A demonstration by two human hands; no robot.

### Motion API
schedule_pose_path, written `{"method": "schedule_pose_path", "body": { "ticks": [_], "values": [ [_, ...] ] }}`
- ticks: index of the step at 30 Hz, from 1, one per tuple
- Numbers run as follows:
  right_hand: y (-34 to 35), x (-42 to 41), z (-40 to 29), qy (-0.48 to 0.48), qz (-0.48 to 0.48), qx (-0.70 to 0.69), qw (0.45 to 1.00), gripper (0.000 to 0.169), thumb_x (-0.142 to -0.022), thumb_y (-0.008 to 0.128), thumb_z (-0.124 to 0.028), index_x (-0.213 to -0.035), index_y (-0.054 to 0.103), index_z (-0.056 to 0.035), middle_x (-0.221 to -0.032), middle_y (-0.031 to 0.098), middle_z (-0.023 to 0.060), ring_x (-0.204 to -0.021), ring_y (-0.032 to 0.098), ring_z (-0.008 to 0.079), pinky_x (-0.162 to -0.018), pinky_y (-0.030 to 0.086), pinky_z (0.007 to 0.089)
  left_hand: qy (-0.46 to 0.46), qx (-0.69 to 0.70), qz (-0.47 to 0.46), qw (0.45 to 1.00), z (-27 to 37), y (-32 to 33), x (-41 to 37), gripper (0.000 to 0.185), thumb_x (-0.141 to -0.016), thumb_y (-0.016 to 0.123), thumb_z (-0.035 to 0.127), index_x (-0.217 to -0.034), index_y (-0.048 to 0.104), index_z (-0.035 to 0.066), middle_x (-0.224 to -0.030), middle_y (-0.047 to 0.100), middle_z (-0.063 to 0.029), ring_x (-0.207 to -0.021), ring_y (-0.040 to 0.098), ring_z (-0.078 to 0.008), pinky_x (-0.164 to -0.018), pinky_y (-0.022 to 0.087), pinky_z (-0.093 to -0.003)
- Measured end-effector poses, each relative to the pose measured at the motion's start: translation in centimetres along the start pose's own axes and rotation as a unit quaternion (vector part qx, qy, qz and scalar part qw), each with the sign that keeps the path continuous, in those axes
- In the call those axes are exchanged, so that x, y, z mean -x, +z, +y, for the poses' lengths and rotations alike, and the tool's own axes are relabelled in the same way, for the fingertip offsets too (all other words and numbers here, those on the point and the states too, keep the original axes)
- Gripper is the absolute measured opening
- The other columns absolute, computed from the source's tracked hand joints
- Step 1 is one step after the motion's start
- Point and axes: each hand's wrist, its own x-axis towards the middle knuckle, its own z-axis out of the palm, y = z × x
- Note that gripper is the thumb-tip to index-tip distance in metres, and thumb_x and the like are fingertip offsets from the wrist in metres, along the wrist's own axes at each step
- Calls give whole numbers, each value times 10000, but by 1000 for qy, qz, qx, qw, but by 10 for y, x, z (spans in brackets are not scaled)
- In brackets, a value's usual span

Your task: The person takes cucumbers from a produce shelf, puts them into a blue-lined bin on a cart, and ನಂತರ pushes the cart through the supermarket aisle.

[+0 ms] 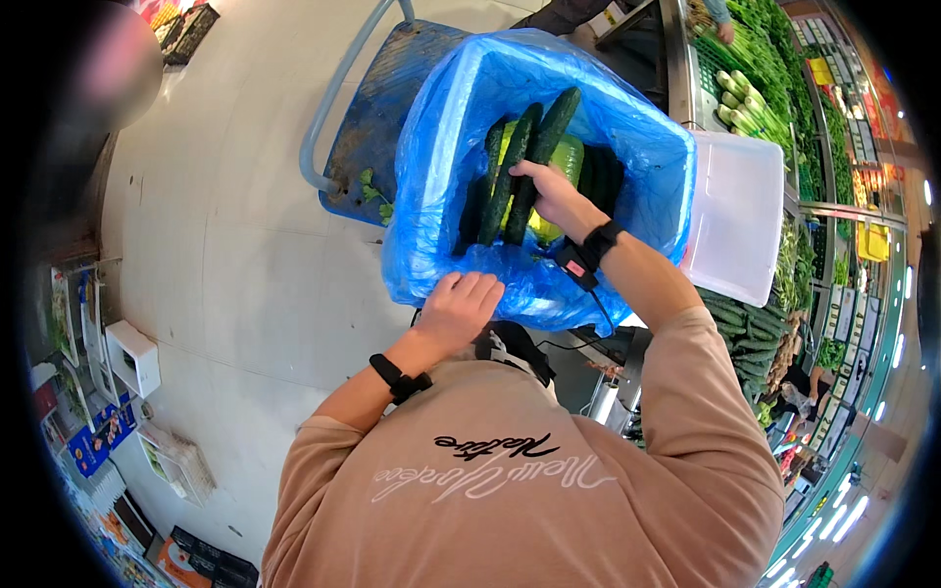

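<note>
Before me stands a foam box (448, 132) lined with a blue plastic bag (647, 158). My right hand (556, 192) reaches into it and grips a dark green cucumber (556, 121). A second cucumber (507, 191) lies alongside at a slant, touched by my fingertips; whether it is also held, I cannot tell. Beneath them is light-green produce in clear wrap (567, 158), with more dark cucumbers (603, 176) in shadow around it. My left hand (463, 305) is curled over the bag-covered near rim, towards the left corner.
A blue platform trolley (382, 110) with a grey handle (323, 103) is beyond the box. To the right are a translucent plastic tub (739, 213) and vegetable shelves with heaped cucumbers (742, 331). Another person's hand (725, 33) is near leafy greens. A white box (134, 359) stands far left.
</note>
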Motion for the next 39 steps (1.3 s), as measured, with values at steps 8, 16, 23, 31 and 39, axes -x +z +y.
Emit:
{"method": "schedule_pose_path", "body": {
  "ticks": [8,16,23,31,39],
  "values": [
    [1,123,-64,-257,-91,100,957,368,-768,583,108,-1128,614,36,-1095,673,137,-1027,649,257,-945,507,386,9,3,-23,1000,0,0,0,577,-579,809,285,-1097,631,104,-1124,630,-29,-1015,591,-204,-880,395,-376],
    [-85,264,-104,-404,-110,-118,901,485,-725,674,17,-1195,567,-37,-1170,611,139,-1193,559,356,-1077,415,504,-22,17,-39,999,8,-5,-8,584,-570,836,242,-1094,633,83,-1095,651,-59,-1015,601,-244,-889,401,-408],
    [-209,388,-38,-491,28,-250,834,456,-728,635,11,-1177,575,-44,-1185,610,124,-1224,542,369,-1089,412,516,-12,-45,-27,999,10,6,-4,597,-588,822,219,-1119,620,35,-1106,650,-110,-1035,593,-310,-928,399,-444],
    [-413,493,83,-371,429,-449,691,204,-894,579,-63,-1082,621,3,-1040,680,140,-995,643,315,-954,507,471,-39,-111,-50,992,12,11,1,623,-638,806,284,-1154,596,7,-1132,628,-168,-1093,550,-391,-968,381,-486],
    [-650,631,110,-295,654,-354,601,195,-855,694,-119,-1001,626,-10,-848,639,88,-698,549,187,-635,461,372,-47,-161,-65,984,9,10,1,620,-651,827,262,-1154,580,-3,-1132,619,-198,-1083,540,-420,-941,382,-506]
  ]
}}
